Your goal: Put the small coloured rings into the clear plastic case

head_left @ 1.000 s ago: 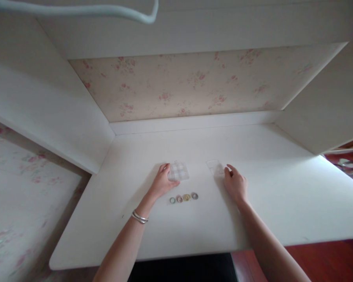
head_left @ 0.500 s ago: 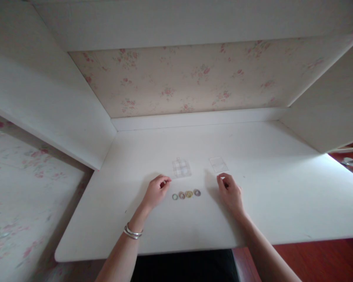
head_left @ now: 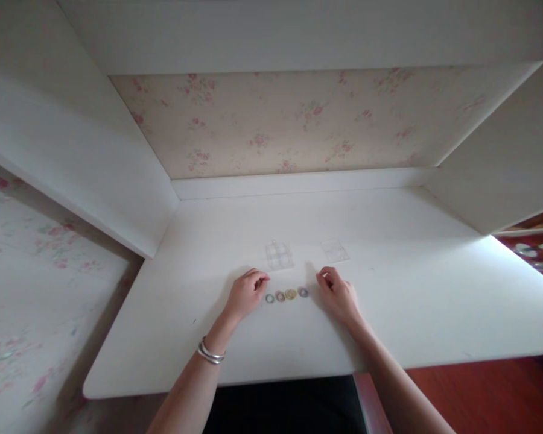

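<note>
Left hand (head_left: 248,291): bare, silver bangles (head_left: 212,353) at wrist, fingers curled in, no item visible in it; too small to tell if fingertips meet. Nearest to the pale green ring-shaped item (head_left: 266,298) and the near-left corner of the clear plastic square tray with gridded compartments (head_left: 279,257). Right hand (head_left: 339,296): bare, fingers also curled, no item visible, fingertip contact can't be told. It sits between the clear flat plastic square panel (head_left: 335,250) and the grey-purple ring-shaped item (head_left: 300,292). Hands well apart from each other.

Progress, judging by layout: tray and panel already lie separate, panel right of tray. Four rings out on the white desk (head_left: 402,301) in a row, near side of tray: green, pinkish-brown ring-shaped item (head_left: 277,297), yellow ring-shaped item (head_left: 291,295), grey-purple. Grey-purple set slightly off from yellow. None seen inside tray; no ring lifted.

Edges: row lies between the hands, well back from desk's front edge. White back ledge (head_left: 308,181) well beyond tray and panel; left side panel (head_left: 117,175) and right side panel (head_left: 502,150) well apart from both hands. Bare desktop both sides, so sideways room looks generous; between the hands, tighter.
</note>
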Demonstrator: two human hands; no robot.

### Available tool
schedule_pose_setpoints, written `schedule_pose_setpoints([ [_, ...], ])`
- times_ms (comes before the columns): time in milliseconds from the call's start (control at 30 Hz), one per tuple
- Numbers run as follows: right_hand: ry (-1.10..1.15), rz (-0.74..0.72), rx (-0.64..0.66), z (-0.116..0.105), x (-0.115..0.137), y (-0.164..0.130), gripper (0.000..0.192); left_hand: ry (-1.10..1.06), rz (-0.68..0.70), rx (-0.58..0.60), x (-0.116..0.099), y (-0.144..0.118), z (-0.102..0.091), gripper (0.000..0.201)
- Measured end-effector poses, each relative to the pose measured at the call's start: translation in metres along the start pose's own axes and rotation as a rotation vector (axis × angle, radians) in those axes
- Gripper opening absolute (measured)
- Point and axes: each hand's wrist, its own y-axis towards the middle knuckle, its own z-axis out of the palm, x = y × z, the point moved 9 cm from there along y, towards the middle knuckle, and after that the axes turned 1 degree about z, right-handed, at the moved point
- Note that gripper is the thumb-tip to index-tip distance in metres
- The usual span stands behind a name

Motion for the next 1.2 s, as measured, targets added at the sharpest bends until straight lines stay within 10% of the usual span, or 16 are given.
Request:
schedule_pose_setpoints([
  [1200, 0.014, -0.011, -0.001, 0.0014, -0.0021, -0.0034, 0.028, 0.076, 0.016, -0.004, -0.0063, -0.0036, 0.0029, 0.018],
])
